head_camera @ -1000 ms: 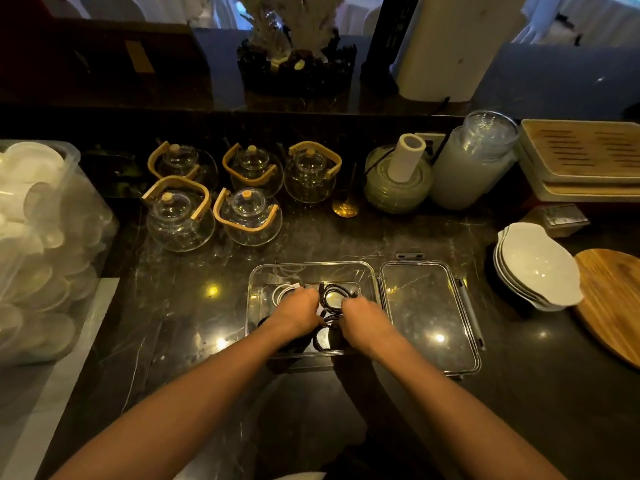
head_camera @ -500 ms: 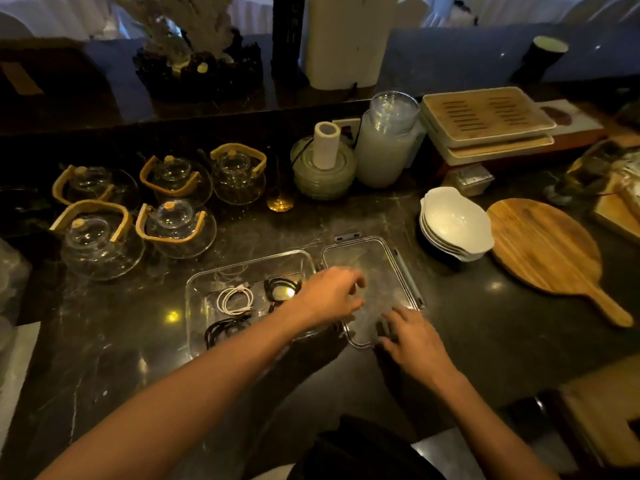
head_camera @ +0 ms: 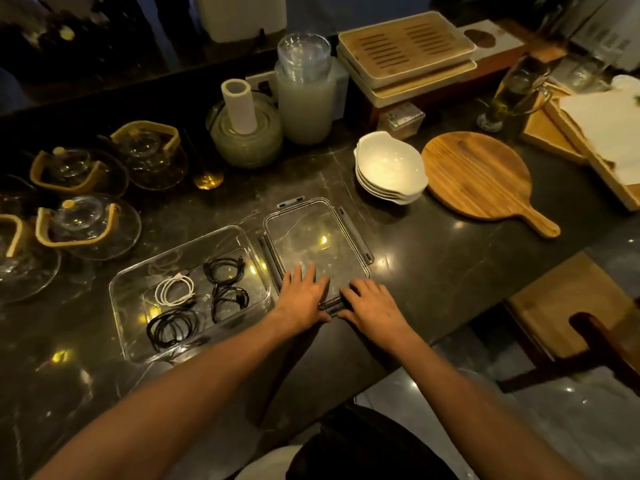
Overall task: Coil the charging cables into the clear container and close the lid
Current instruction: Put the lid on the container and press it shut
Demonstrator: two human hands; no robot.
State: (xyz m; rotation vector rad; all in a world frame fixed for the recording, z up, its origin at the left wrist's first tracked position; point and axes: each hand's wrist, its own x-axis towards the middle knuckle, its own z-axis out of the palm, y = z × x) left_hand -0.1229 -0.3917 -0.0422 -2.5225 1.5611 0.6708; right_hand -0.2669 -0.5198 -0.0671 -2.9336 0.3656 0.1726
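Both hands are laid on the near edge of the lid (head_camera: pixel 317 242). The left hand (head_camera: pixel 302 295) is spread flat, fingers apart, at the near-left corner; the right hand (head_camera: pixel 369 302) rests beside it, fingers curled over the near latch, grip not confirmed. The lid lies flat on the counter (head_camera: pixel 433 268), its long axis running away from the person. The container (head_camera: pixel 135 341) sits just left of it, nearer the left hand, lid not yet on. Three black cables (head_camera: pixel 173 325) and one white cable (head_camera: pixel 175 289) are seen coiled inside.
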